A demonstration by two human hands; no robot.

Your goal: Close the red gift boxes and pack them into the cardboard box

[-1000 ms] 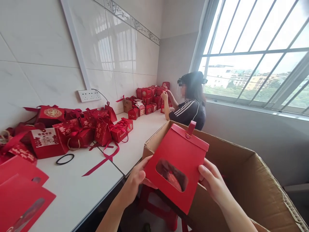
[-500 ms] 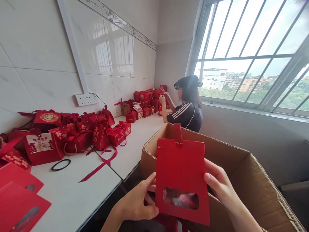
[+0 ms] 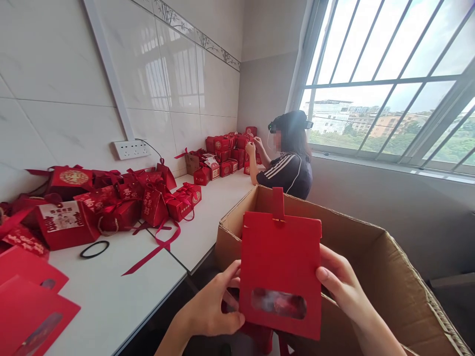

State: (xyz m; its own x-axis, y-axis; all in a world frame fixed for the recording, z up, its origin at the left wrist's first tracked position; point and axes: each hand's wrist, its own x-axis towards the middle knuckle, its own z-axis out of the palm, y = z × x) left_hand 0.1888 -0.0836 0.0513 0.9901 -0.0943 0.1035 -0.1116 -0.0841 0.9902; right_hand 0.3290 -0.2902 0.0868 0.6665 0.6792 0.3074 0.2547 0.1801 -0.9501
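Note:
A red gift box (image 3: 279, 259) with a clear window near its bottom and a tab standing up at its top faces me. My left hand (image 3: 213, 304) grips its lower left edge, thumb at the front and the other fingers partly hidden behind. On the opposite side, my right hand (image 3: 339, 284) is closed on the right edge, thumb in front. Something pinkish shows blurred through the window. Beyond and to the right of the box stands an open cardboard carton (image 3: 371, 247). Below the box hang red pieces whose kind I cannot make out.
Red gift boxes with ribbons (image 3: 122, 198) are heaped on the white table (image 3: 111, 282). Flat red window pieces (image 3: 37, 311) lie at its near left, by a black hair tie (image 3: 94, 249). Farther back, a co-worker (image 3: 289, 168) sits beside stacked red boxes (image 3: 224, 153).
The red box has shifted slightly right and turned a little in my hands, which keep their hold. The view has tilted slightly.

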